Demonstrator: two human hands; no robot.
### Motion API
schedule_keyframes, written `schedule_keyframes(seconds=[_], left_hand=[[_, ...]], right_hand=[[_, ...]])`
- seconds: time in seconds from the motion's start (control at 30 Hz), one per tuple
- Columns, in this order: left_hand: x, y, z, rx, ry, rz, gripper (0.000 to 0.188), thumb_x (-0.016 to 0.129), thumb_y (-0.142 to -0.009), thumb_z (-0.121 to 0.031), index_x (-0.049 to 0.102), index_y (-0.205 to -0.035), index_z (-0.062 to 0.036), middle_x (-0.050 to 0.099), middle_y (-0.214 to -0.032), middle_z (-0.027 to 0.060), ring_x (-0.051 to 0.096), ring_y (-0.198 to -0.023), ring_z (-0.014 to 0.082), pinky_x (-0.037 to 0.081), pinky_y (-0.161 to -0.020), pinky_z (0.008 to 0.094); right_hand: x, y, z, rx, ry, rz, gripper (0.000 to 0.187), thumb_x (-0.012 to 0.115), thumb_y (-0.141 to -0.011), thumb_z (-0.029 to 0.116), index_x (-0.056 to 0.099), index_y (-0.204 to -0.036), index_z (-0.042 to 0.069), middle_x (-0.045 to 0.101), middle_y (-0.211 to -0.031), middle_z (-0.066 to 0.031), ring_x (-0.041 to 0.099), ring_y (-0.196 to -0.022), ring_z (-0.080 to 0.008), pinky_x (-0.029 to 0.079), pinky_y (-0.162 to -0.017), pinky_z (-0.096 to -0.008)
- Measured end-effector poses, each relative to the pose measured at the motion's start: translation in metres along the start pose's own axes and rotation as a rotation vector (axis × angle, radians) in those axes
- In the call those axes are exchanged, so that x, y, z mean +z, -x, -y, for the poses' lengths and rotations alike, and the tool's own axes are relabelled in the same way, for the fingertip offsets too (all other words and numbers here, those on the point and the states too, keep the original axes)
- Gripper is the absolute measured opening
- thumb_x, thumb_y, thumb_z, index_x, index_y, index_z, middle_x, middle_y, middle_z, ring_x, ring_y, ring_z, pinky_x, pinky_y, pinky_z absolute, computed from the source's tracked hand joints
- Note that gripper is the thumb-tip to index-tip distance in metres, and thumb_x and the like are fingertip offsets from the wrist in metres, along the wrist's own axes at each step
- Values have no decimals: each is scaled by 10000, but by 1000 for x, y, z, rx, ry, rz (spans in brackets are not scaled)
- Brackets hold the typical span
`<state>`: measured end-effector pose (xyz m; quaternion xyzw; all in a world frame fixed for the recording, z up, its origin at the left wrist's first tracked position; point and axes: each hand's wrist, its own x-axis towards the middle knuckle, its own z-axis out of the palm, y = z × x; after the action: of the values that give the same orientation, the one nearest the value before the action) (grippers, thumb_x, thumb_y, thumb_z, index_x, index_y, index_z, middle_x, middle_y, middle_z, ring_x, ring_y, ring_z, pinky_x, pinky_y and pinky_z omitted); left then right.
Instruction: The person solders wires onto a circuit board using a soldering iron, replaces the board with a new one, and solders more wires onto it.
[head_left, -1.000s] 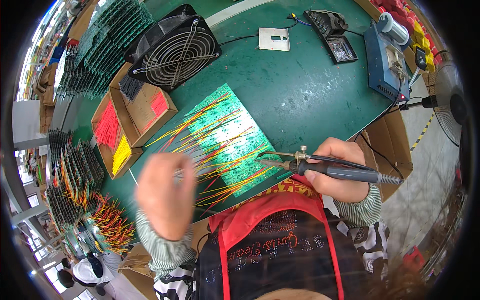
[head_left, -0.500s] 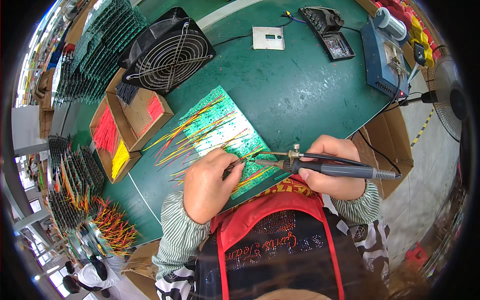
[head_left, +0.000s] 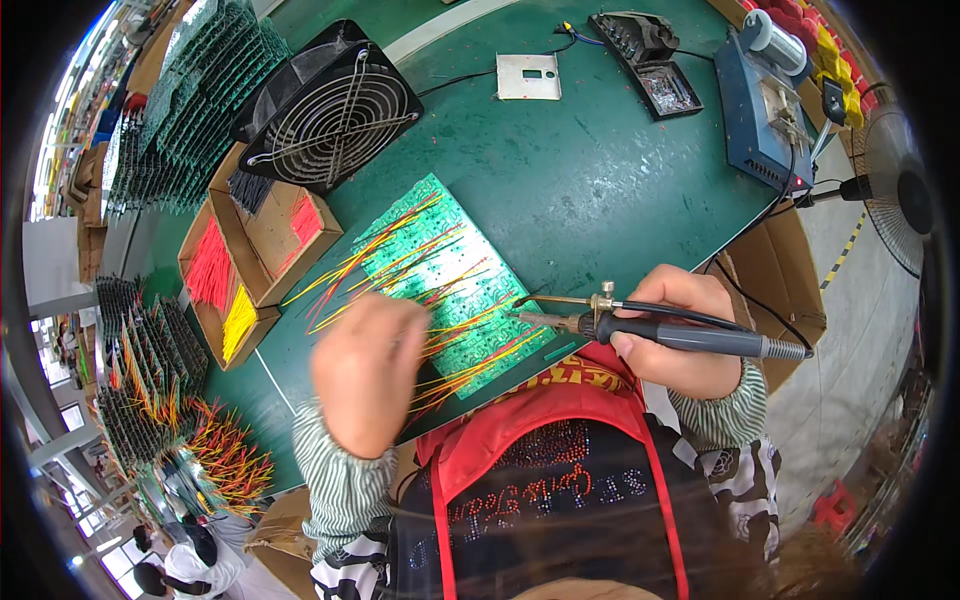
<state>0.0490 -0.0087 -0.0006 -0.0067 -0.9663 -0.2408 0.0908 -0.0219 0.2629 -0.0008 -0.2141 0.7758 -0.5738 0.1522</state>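
Observation:
My right hand grips a grey soldering iron with a thin feed tube clamped along its top. Its tip points left, over the right side of a green circuit board. Rows of red, yellow and dark wires stick out from the board toward the left. My left hand is in the air by the board's left edge, above the loose wire ends. Motion blurs its fingers, so whether they hold anything cannot be seen.
Left of the board, a cardboard box holds red, yellow and dark wires. A black fan stands behind it, near stacked boards. Wired boards stand at far left. At right are a blue soldering station and an iron holder.
My left hand has left the iron's tip and moved left, off the board. The iron has shifted slightly right, with its tip still over the board.

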Motion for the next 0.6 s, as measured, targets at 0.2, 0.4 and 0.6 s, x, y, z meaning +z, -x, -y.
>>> schedule_keyframes(seconds=[0.2, 0.4, 0.6], left_hand=[[7, -7, -16, 112, 68, 63, 82, 688, -760, -63, 635, -819, -42, 598, -767, 103, 606, -683, 289, 487, -612, 372], [36, -12, -21, 15, 180, 218, 98, 675, -784, -104, 641, -826, -22, 612, -778, 107, 613, -695, 300, 482, -608, 380], [38, -16, -23, 17, 192, 234, 104, 672, -783, -102, 641, -822, -11, 611, -771, 114, 615, -687, 301, 481, -605, 382]], right_hand=[[-5, 4, -4, 10, -41, -43, 162, 714, -713, 82, 580, -774, 13, 618, -629, -24, 581, -545, -68, 435, -493, -229], [-4, 5, -7, 20, -58, -78, 166, 722, -712, 93, 584, -764, 16, 612, -623, -21, 569, -545, -63, 431, -496, -228], [-4, 1, -10, 31, -43, -70, 167, 724, -707, 96, 583, -748, 17, 604, -608, -23, 567, -540, -64, 429, -492, -233]])
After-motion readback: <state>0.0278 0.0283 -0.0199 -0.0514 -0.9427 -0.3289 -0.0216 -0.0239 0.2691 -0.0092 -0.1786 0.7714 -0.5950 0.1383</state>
